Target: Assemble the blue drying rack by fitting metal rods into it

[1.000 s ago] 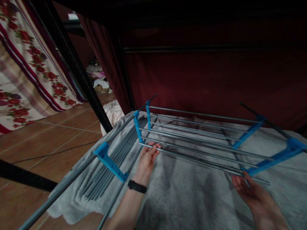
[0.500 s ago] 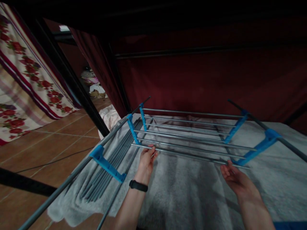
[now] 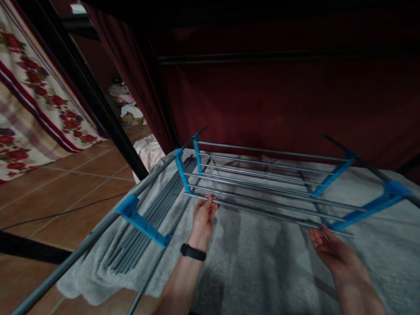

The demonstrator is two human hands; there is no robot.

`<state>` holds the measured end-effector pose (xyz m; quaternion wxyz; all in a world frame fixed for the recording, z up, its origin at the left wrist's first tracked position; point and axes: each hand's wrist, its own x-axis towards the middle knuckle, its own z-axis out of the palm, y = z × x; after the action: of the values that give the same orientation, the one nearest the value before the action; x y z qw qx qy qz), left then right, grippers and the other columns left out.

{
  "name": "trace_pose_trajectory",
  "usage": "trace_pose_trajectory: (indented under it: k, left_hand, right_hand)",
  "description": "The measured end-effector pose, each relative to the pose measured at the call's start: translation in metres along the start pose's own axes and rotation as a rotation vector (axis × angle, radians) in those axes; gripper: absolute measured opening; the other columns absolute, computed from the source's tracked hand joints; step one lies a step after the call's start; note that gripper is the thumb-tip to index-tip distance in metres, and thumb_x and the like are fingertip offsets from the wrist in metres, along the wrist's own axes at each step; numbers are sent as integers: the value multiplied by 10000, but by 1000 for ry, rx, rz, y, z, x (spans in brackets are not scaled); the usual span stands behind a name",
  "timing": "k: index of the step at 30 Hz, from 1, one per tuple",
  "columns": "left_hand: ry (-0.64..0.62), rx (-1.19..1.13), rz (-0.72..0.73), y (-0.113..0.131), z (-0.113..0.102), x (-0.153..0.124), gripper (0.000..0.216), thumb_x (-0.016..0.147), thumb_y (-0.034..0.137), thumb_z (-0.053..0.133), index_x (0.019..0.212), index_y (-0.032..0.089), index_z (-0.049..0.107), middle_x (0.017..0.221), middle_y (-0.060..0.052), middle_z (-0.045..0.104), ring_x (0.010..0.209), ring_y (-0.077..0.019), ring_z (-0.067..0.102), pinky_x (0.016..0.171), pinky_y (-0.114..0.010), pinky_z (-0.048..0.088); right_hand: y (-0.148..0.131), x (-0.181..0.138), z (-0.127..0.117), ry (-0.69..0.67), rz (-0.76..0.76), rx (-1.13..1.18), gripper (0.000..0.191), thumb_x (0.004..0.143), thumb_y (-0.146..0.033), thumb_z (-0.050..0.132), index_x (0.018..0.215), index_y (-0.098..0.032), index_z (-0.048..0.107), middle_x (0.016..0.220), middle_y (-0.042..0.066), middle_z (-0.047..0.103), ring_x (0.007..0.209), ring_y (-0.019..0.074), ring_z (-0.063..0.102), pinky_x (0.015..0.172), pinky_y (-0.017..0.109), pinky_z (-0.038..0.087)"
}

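A grey metal rod (image 3: 262,212) runs across in front of a partly assembled rack of grey tubes and blue plastic brackets. My left hand (image 3: 204,214), with a black band on its wrist, pinches this rod near its left end. Close to the other end, my right hand (image 3: 331,249) has its fingers closed on the same rod. The rod lies by the lower ends of a left blue bracket (image 3: 182,170) and a right blue bracket (image 3: 370,210); whether it touches them I cannot tell. Several crossbars (image 3: 262,173) span the brackets behind it. Another blue bracket (image 3: 142,223) sits nearer on the left side tubes.
Several loose grey rods (image 3: 147,218) lie side by side on a grey blanket (image 3: 249,267). A black bed frame post (image 3: 108,118) rises at the left, beside a tiled floor (image 3: 82,188). A dark red curtain (image 3: 262,100) hangs behind, and a flowered cloth (image 3: 42,96) far left.
The view has shifted slightly. The rod and both hands have moved a little to the right, and the rod's left end sits closer to the left bracket. Both hands keep hold of it.
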<state>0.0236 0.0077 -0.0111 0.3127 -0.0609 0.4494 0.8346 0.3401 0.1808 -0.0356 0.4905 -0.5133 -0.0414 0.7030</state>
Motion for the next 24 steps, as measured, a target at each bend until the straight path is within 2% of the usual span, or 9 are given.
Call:
trace_pose_trajectory:
  k: [4, 8, 11, 16, 21, 24]
  left_hand:
    - [78, -23, 19, 6, 1, 5, 98, 892, 84, 594, 805, 126, 616, 725, -35, 684, 534, -71, 616, 547, -172, 513]
    - [97, -48, 25, 11, -2, 9, 130, 942, 121, 520, 870, 122, 628, 743, -50, 683, 586, -101, 654, 555, -192, 528]
    - [129, -85, 63, 18, -4, 10, 167, 947, 110, 492, 842, 130, 621, 743, -46, 678, 608, -105, 662, 564, -195, 533]
    - [127, -107, 60, 28, -8, 13, 160, 920, 88, 520, 817, 138, 633, 741, -36, 673, 619, -101, 659, 573, -182, 533]
    - [153, -107, 38, 28, -9, 15, 151, 937, 130, 523, 818, 141, 615, 701, -15, 650, 579, -88, 637, 545, -171, 516]
    - [165, -90, 35, 26, -8, 15, 158, 949, 136, 511, 819, 141, 601, 683, 0, 637, 540, -75, 609, 540, -173, 513]
  right_hand:
    - [1, -8, 4, -1, 12, -22, 186, 911, -66, 490, 827, -188, 603, 817, -19, 630, 676, 80, 664, 621, 216, 617]
    - [3, -9, 7, 3, 15, -48, 191, 910, -82, 469, 828, -198, 597, 834, -14, 622, 674, 84, 659, 606, 220, 616]
    - [3, -2, 4, 19, -2, -59, 178, 895, -90, 491, 820, -204, 606, 828, -8, 622, 673, 87, 657, 596, 214, 609]
    - [-3, 14, -9, -36, -53, -102, 218, 883, -84, 471, 810, -207, 636, 850, -4, 650, 741, 100, 673, 615, 235, 612]
    - [-8, 6, -11, -9, -56, -81, 302, 897, -102, 385, 804, -213, 650, 935, 23, 682, 837, 117, 681, 673, 281, 619]
    - [-7, 0, -7, -1, -69, -63, 286, 905, -111, 399, 786, -208, 639, 899, 14, 677, 814, 108, 675, 669, 268, 611]
